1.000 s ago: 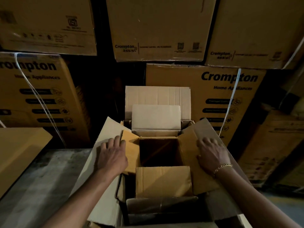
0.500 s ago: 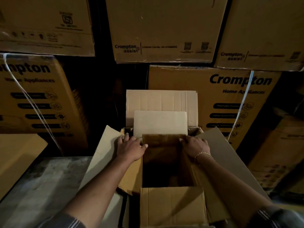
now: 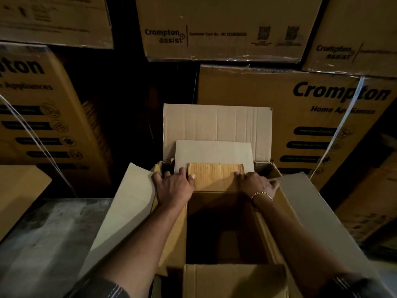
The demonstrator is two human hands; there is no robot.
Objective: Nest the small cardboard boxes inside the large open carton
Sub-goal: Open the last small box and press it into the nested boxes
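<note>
The large open carton (image 3: 217, 123) stands in front of me with its pale flaps spread to the back, left and right. A smaller brown box (image 3: 234, 280) sits inside it, open at the top, its inside dark and with nothing visible in it. The small box's far flap (image 3: 214, 178) is folded back against a pale flap behind it. My left hand (image 3: 175, 187) grips that far flap at its left edge, thumb on its face. On the flap's right edge is my right hand (image 3: 256, 183), with a gold bracelet on its wrist.
Stacked printed cartons (image 3: 300, 117) form a wall right behind the open carton and to the left (image 3: 43, 117). A grey concrete surface (image 3: 43, 244) lies at the lower left, with a flat cardboard piece (image 3: 17, 190) at the far left.
Both hands moved from the small box's side flaps to its far flap. They pushed that flap back from upright until it leans on the pale flap behind. The camera came closer.
</note>
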